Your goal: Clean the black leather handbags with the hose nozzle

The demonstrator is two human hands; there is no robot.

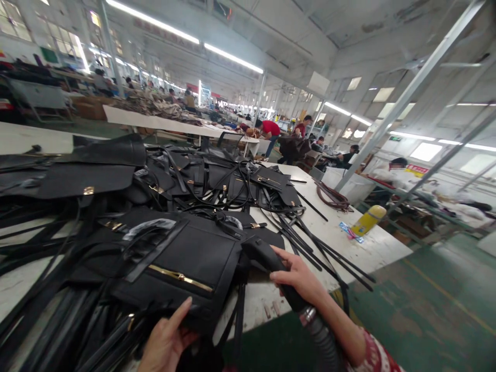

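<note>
A black handbag (194, 248) with a gold front zip (181, 277) lies tilted on the table, its handles wrapped in clear plastic. My left hand (170, 333) is at its lower edge, one finger stretched over the front and the others tucked under, closed on the edge. In my right hand (296, 274) is a black hose nozzle (263, 253), fingers wrapped round it. The nozzle's tip reaches the bag's right upper corner. From its metal clamp a ribbed hose (323, 336) runs down toward the bottom of the view.
More black bags (209, 178) and loose straps (310, 243) are heaped across the white table (382, 250). A yellow bottle (368, 221) and coiled brown straps (333, 196) lie to the right. Past the table's edge is green floor (437, 305). Other people work farther back.
</note>
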